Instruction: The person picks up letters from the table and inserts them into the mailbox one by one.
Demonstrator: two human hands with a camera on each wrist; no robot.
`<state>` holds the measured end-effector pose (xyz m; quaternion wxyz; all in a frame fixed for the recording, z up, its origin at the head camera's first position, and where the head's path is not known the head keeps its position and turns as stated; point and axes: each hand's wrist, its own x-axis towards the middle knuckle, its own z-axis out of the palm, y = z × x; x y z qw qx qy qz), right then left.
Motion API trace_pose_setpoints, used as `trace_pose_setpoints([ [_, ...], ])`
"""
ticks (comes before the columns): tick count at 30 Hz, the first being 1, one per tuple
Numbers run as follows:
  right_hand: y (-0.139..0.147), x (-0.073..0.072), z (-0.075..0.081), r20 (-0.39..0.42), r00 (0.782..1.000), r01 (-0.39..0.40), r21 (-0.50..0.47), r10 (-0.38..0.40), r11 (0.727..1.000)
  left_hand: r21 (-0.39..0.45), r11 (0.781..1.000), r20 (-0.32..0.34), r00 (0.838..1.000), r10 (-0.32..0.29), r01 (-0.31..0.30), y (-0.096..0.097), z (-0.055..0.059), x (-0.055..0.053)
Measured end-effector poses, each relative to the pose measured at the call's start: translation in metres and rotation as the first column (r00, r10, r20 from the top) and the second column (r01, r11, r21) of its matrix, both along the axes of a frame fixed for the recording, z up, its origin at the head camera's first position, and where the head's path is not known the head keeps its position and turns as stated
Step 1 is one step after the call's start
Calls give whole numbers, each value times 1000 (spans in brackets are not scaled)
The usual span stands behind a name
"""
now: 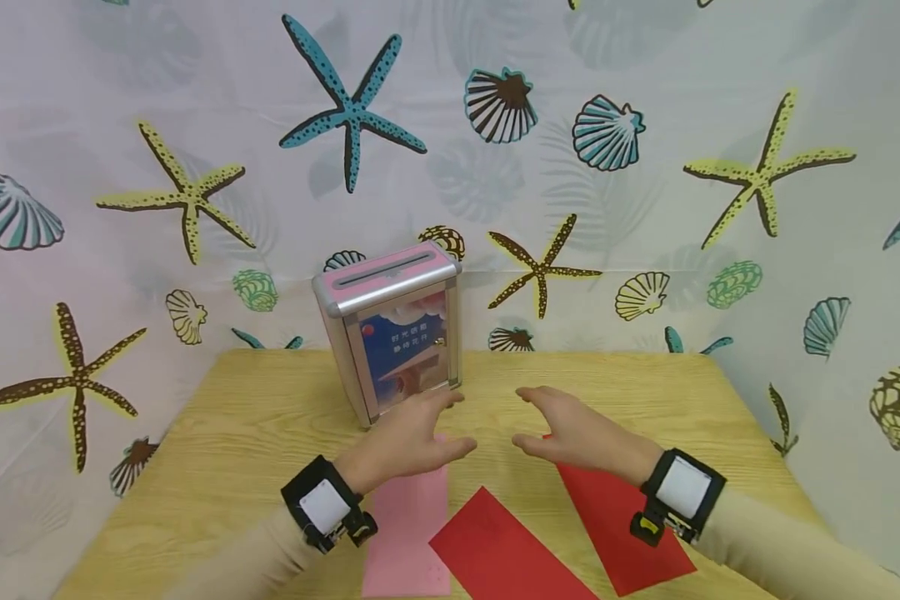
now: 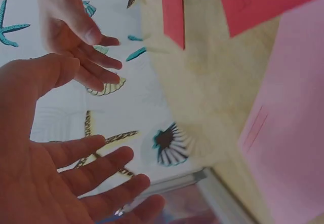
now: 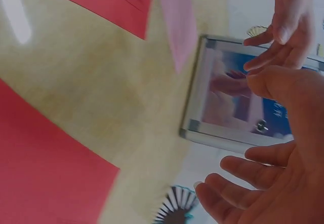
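My left hand [image 1: 412, 437] hovers over the table in front of a pink-topped metal box [image 1: 393, 329], its fingers relaxed and apart, holding nothing. Facing it across a gap, my right hand [image 1: 573, 429] hangs above a red envelope [image 1: 630, 525], likewise with loose, spread fingers and nothing in them. A pink envelope [image 1: 408, 542] lies partly beneath the left hand. Between the two sits another red envelope [image 1: 506, 550], placed at a slant. In the right wrist view the box's printed front [image 3: 243, 95] with a small lock shows behind the fingers.
The box stands toward the back left of the wooden table [image 1: 270, 467], a long slot [image 1: 382, 268] in its top. A white cloth [image 1: 450, 183] printed with starfish and shells hangs behind the table and along its sides.
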<state>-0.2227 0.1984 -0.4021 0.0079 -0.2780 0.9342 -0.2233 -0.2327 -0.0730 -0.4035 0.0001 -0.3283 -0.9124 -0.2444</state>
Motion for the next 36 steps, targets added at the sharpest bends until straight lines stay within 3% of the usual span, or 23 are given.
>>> trace_pose_setpoints([
  [3,2,9,-15,33,999,-14,14,14,1000,-8,1000,55,998,26,-25,8,-16,6],
  [7,2,22,-29,77,997,-2,63,-3,998,-112,991,20,997,71,-68,13,-36,18],
  [10,2,35,-35,94,995,9,99,-18,995,-219,973,12,997,77,-72,15,-48,31],
  [14,7,56,-41,151,988,-33,129,13,991,-323,946,87,994,68,-36,15,-59,51],
  [21,16,93,-55,302,953,-91,196,28,976,-386,919,190,982,0,75,6,-73,79],
  [23,18,101,-58,290,955,-127,224,58,966,-418,901,191,981,-36,114,0,-78,86],
  [27,22,113,-66,177,976,-171,264,126,949,-454,878,162,983,-88,153,-12,-86,97],
  [32,27,124,-76,49,993,-119,281,109,952,-434,895,94,993,-67,101,-22,-91,102],
  [36,28,130,-80,67,997,-60,287,42,956,-420,907,22,999,-40,45,-24,-93,101],
])
